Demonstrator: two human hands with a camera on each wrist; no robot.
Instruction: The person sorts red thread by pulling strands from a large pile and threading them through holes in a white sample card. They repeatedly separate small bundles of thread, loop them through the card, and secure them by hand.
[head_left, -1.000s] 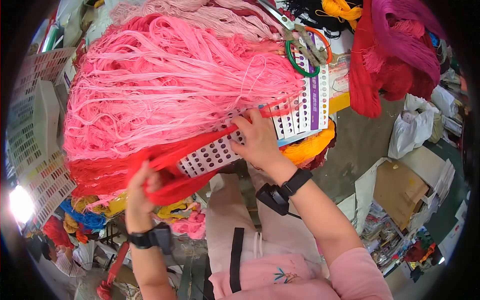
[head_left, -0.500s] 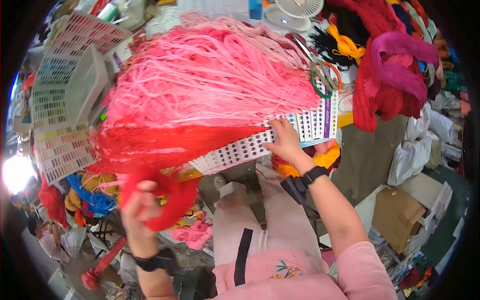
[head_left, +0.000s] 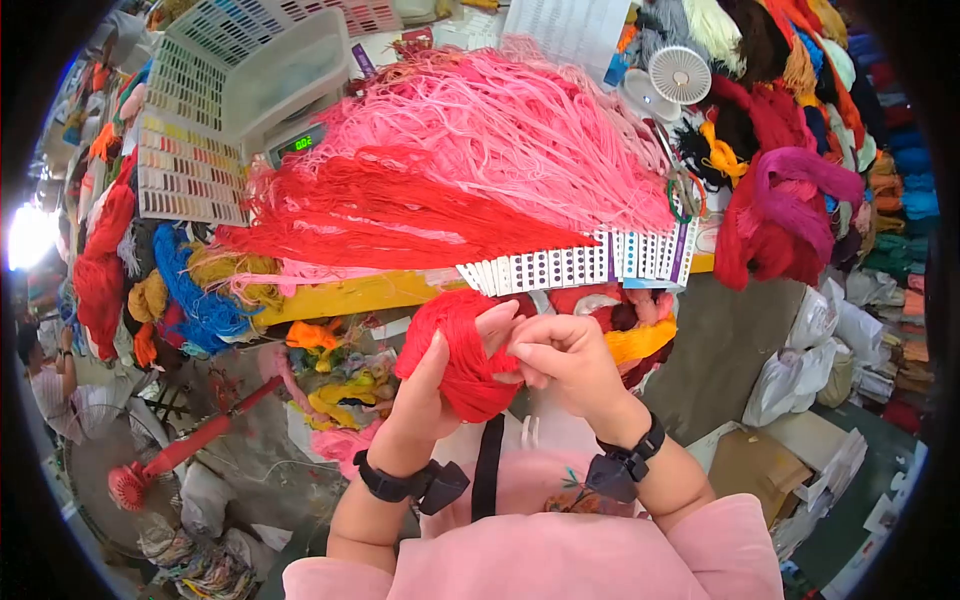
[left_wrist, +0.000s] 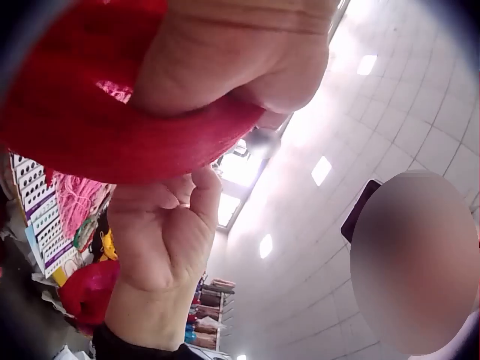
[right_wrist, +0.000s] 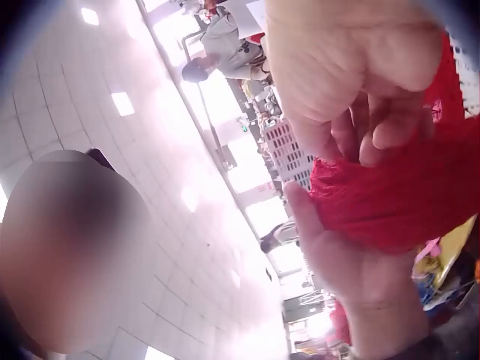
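A bundled skein of bright red thread [head_left: 462, 345] hangs in front of the body, off the table's front edge. My left hand [head_left: 425, 385] holds it, the thread passing between thumb and fingers, with fingertips showing past its right side. At that side my right hand [head_left: 570, 355] has its fingers curled and pinches at the thread by the left fingertips. The right wrist view shows the right hand [right_wrist: 352, 67] above the red skein [right_wrist: 397, 195], with the left hand's thumb [right_wrist: 300, 210] upright beside it. More red thread [head_left: 370, 215] lies spread on the table.
A large heap of pink thread [head_left: 500, 130] covers the table, with dotted shade cards [head_left: 560, 268] along its front. Scissors [head_left: 682, 190] lie at its right. A scale [head_left: 300, 145] bearing a plastic bin [head_left: 285, 80] stands at the left, next to colour charts [head_left: 190, 165].
My left hand has brought the red skein from the left to the middle, close to the body. The right hand has left the shade cards and joined it. The head view has tilted up.
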